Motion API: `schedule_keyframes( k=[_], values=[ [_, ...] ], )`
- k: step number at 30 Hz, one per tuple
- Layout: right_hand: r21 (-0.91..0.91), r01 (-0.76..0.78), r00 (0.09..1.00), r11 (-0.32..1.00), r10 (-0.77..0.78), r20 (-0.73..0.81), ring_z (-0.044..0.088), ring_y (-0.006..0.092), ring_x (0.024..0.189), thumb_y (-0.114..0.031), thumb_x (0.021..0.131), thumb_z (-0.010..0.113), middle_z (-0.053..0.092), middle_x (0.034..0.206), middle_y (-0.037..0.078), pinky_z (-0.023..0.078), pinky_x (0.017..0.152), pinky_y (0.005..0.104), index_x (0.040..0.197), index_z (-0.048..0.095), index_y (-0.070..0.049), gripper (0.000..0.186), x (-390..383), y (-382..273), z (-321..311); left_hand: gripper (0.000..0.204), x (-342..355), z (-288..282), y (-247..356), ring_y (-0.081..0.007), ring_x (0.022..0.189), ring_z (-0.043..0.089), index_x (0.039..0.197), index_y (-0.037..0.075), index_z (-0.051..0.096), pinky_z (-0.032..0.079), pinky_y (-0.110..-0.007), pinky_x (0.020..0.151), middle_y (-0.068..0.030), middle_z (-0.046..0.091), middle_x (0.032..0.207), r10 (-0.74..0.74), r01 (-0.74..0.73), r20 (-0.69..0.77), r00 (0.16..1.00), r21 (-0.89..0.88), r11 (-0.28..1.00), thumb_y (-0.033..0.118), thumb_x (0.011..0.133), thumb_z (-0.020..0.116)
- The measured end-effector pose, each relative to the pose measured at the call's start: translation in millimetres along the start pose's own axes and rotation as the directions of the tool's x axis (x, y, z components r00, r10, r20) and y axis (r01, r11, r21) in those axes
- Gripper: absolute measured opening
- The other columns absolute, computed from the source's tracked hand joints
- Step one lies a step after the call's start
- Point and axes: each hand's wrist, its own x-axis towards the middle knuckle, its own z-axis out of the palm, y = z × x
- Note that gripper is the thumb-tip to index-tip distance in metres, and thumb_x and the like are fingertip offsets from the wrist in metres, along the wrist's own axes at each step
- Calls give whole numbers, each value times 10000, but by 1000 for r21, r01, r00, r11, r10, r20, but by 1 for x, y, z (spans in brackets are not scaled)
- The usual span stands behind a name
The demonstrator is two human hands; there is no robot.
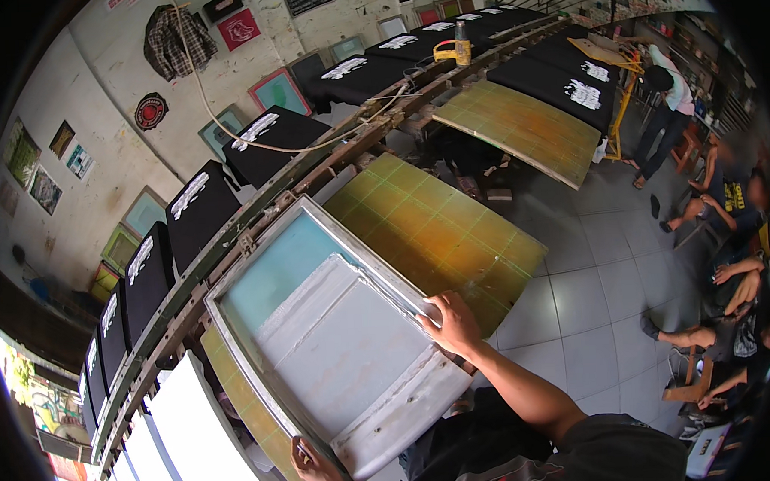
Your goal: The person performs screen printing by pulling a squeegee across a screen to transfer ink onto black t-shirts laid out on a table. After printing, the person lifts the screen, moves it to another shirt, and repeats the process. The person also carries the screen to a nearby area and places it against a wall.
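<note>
A wooden-framed screen printing frame [276, 396] lies tilted in front of me, over a yellow-green board [237, 389]. Its mesh [287, 258] is teal at the far end. Nearer me the mesh is pale grey-white, with a thick white smear along the right inner edge. At the near left corner, my left hand [316, 469] has its fingers curled on the frame's edge. My right hand [453, 323] grips the right rail, thumb and fingers around the wood. The underside of the frame is hidden.
Yellow-brown boards [427, 230] flank a long metal rail [178, 323]. Black fabric [203, 205] with white prints covers boards beyond it; white-covered boards [196, 429] lie left. A yellow heat gun [458, 54] stands at the rail. People sit at right; one person [661, 99] stands farther off.
</note>
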Motion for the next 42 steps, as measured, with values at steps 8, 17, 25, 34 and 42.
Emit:
schedule_keyframes(
  k=[8, 17, 25, 34, 42],
  values=[
    [-13, -27, 999, 1000, 27, 35, 622, 367, 1152, -364, 981, 761, 669, 1189, 162, 514, 1013, 480, 1238, 663, -72, 402, -1, -1, 2, 303, 2, 1, 14, -182, 922, 661, 1231, 43, 778, 537, -325, 775, -81, 762, 1149, -35, 36, 30, 999, -38, 999, 274, 1038, 742],
    [-5, -14, 998, 1000, 14, 54, 622, 412, 1189, -369, 993, 755, 661, 1258, 211, 504, 1025, 500, 1409, 587, -62, 544, -4, 1, 5, 253, -1, -6, 28, -196, 917, 661, 1200, 46, 781, 531, -334, 817, -83, 748, 1108, -3, 3, 2, 1000, 22, 1000, 228, 1026, 748],
    [54, -106, 986, 993, 98, 135, 621, 418, 1203, -362, 1001, 747, 666, 1250, 227, 504, 1025, 505, 1377, 616, -25, 521, -7, 18, 11, 313, -1, -3, 31, -244, 943, 702, 1187, 16, 763, 556, -390, 837, -129, 755, 1118, -79, 78, -53, 995, -14, 997, 273, 1008, 771],
    [84, -263, 964, 961, 258, 65, 647, 435, 1197, -377, 1017, 728, 651, 1290, 256, 512, 1034, 486, 1364, 642, 14, 530, -5, -7, 15, 371, 3, -6, 26, -263, 946, 735, 1197, 15, 743, 581, -376, 847, -137, 760, 1100, -105, 106, -47, 993, 23, 994, 313, 983, 800],
    [-3, -172, 985, 985, 172, 16, 667, 404, 1098, -319, 1051, 683, 671, 1133, 208, 527, 964, 469, 1131, 736, 59, 390, -5, 19, 20, 364, 0, -8, 16, -283, 1002, 715, 1215, 60, 731, 565, -402, 900, -120, 746, 1135, -91, 96, -53, 994, 110, 989, 297, 952, 814]
  ],
)
